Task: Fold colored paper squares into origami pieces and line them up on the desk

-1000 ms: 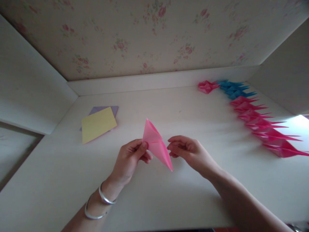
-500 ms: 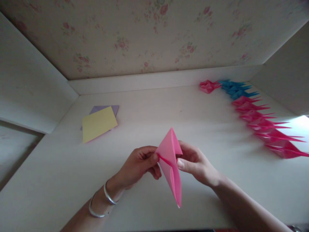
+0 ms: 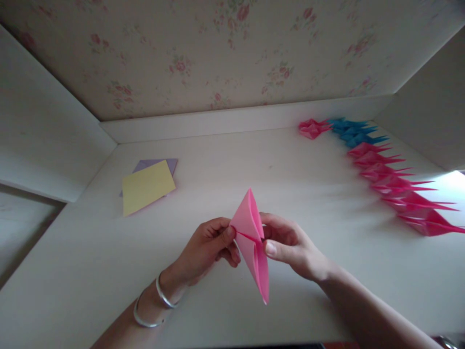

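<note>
A partly folded sheet of pink origami paper (image 3: pixel 247 220) is held up over the white table, its long points aimed up and down. My left hand (image 3: pixel 209 245) pinches its left corner between thumb and fingers. On the other side, my right hand (image 3: pixel 292 247) has its thumb and fingers closed on the paper's right edge, near the central crease. Some of the right fingers are hidden behind the paper. Two silver bangles (image 3: pixel 165 292) circle my left wrist.
A yellow paper sheet (image 3: pixel 148 188) lies over a purple sheet (image 3: pixel 174 166) at the left. Along the right runs a row of several folded pink paper pieces (image 3: pixel 425 222) and blue ones (image 3: pixel 358 131). Another pink piece (image 3: pixel 312 129) sits by the back ledge (image 3: pixel 203 123).
The pink paper has shifted slightly left and its right flaps have been drawn inward, so it looks narrower. Both hands keep their places on it.
</note>
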A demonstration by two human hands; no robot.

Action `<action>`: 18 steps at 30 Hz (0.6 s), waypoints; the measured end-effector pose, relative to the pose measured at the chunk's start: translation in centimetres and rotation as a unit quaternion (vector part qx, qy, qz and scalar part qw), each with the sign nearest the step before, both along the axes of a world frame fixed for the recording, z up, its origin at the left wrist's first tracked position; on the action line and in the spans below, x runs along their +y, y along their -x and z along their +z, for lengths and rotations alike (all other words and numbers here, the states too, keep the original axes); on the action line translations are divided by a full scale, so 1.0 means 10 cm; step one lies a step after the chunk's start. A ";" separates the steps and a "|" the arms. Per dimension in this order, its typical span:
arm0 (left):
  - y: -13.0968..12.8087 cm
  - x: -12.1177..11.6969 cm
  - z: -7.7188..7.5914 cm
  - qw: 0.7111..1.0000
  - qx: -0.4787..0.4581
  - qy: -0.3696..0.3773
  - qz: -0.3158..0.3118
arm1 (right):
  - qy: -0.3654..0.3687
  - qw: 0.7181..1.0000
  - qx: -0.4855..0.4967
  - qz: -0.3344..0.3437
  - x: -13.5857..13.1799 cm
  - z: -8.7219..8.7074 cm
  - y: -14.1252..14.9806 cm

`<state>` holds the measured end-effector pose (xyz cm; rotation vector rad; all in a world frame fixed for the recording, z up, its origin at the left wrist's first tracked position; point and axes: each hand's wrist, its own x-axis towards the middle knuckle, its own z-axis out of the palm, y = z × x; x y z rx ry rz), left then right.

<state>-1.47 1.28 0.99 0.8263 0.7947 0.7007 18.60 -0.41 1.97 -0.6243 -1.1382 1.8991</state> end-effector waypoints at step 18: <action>-0.12 -0.04 -0.06 0.965 0.150 -0.173 0.127 | 0.004 0.990 -0.125 -0.057 -0.01 -0.10 0.05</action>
